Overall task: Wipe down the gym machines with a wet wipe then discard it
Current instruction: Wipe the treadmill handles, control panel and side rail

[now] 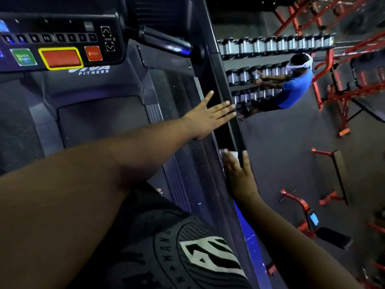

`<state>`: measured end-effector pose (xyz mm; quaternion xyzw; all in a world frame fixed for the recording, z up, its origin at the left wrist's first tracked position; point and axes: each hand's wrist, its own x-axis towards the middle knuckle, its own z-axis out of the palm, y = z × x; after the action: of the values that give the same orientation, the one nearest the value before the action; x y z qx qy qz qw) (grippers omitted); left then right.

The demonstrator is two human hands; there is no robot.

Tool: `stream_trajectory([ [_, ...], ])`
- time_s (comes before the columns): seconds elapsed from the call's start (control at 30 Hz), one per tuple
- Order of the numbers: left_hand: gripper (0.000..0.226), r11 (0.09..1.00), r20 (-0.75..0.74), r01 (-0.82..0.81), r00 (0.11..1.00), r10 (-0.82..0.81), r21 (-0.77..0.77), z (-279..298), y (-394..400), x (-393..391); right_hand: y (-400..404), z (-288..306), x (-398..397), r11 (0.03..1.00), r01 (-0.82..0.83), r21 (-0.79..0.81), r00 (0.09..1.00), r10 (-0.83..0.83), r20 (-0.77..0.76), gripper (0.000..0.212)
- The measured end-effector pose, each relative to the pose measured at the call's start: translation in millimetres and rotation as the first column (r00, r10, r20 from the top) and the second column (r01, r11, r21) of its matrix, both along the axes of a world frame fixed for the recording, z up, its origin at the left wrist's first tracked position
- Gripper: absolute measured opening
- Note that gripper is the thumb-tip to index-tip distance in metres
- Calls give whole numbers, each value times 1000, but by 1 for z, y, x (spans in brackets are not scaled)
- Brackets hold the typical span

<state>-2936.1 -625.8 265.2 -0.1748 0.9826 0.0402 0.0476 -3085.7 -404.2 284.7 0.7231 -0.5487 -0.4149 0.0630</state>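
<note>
While flat along the side rail (227, 113), both hands: left hand (205, 119), right hand (239, 174).

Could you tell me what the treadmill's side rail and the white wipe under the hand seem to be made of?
Side rail: probably matte black plastic or coated metal, smooth with a dull sheen. Wet wipe: looks like thin white non-woven cloth, pressed against the rail by the right hand; mostly hidden, so uncertain.

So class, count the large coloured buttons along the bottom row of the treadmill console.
3: a green square quick-start button at left, a yellow-edged red rectangular button in the middle, a small red stop button at right. More may be cut off left.
</note>
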Motion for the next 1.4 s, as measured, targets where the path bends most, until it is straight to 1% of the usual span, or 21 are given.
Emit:
stream_trajectory([
  [0.07, 111, 1000, -33, 2, 999, -2, -2, -7, 0, 3, 13, -2, 3, 988, -19, 153, 998, 28, -55, 69],
  [0.1, 113, 1000, -61, -3, 998, 2, -9, -12, -2, 6, 13, -2, 3, 981, -37, 190, 997, 48, -55, 70],
  [0.13, 115, 1000, -72, 5, 997, -7, -21, -14, -5, 8, 7, 0, 3, 982, -41, 183, 998, 51, -49, 71],
  [0.2, 118, 999, -62, 21, 998, -23, -35, -13, -14, 10, -21, 7, 5, 998, -46, 33, 999, 46, -17, 73],
  [0.27, 116, 999, -43, -31, 999, 30, -27, -6, -27, 11, -58, 14, 5, 992, 18, -123, 999, -15, 29, 70],
  [0.33, 110, 997, -20, -80, 997, 80, -12, 3, -44, 14, -87, 21, 4, 973, 118, -200, 991, -102, 89, 69],
  [0.37, 107, 997, -9, -81, 997, 81, -15, 6, -52, 16, -91, 22, 5, 968, 131, -212, 989, -112, 102, 70],
  [0.43, 101, 999, 16, -42, 999, 43, -31, 10, -65, 19, -81, 18, 4, 983, 100, -153, 992, -87, 87, 68],
  [0.53, 98, 999, 8, -19, 1000, 19, -42, 11, -82, 23, -49, 7, 3, 994, -34, 101, 999, 31, 31, 66],
  [0.6, 99, 998, -8, -24, 1000, 24, -59, 8, -90, 25, -61, 1, 1, 986, -85, 146, 996, 81, 33, 67],
  [0.63, 99, 997, -7, -21, 1000, 20, -69, 7, -94, 25, -76, 1, 1, 989, -102, 111, 995, 99, 30, 68],
  [0.73, 98, 996, -14, -43, 999, 42, -83, 7, -111, 27, -138, 10, 8, 991, -77, -109, 996, 82, 40, 64],
  [0.8, 97, 994, 10, -55, 998, 56, -95, 10, -127, 31, -171, 18, 12, 989, -18, -146, 999, 24, 39, 67],
  [0.87, 97, 988, 25, -71, 997, 75, -137, 11, -141, 35, -180, 15, 14, 990, -6, -139, 999, 11, 34, 68],
  [0.9, 96, 982, 30, -88, 995, 94, -166, 11, -147, 37, -176, 12, 15, 993, -22, -120, 1000, 24, 10, 66],
  [1.0, 98, 973, 60, -142, 986, 156, -184, 12, -165, 48, -162, -2, 17, 984, -141, 109, 985, 151, -89, 63],
  [1.07, 100, 970, 63, -146, 985, 161, -196, 12, -173, 54, -168, -8, 21, 962, -179, 204, 962, 215, -167, 65],
  [1.13, 97, 970, 68, -124, 988, 141, -208, 12, -178, 56, -194, -5, 29, 974, -167, 156, 965, 194, -179, 65],
  [1.23, 94, 974, 62, -115, 990, 130, -196, 9, -181, 53, -245, 8, 36, 993, -111, -35, 979, 103, -174, 73],
  [1.33, 95, 978, 58, -114, 990, 126, -175, 6, -185, 53, -278, 16, 42, 995, -23, -96, 978, 2, -209, 75],
  [1.4, 96, 982, 52, -121, 990, 130, -144, 4, -187, 51, -277, 12, 46, 997, -30, -76, 971, 11, -238, 76],
])
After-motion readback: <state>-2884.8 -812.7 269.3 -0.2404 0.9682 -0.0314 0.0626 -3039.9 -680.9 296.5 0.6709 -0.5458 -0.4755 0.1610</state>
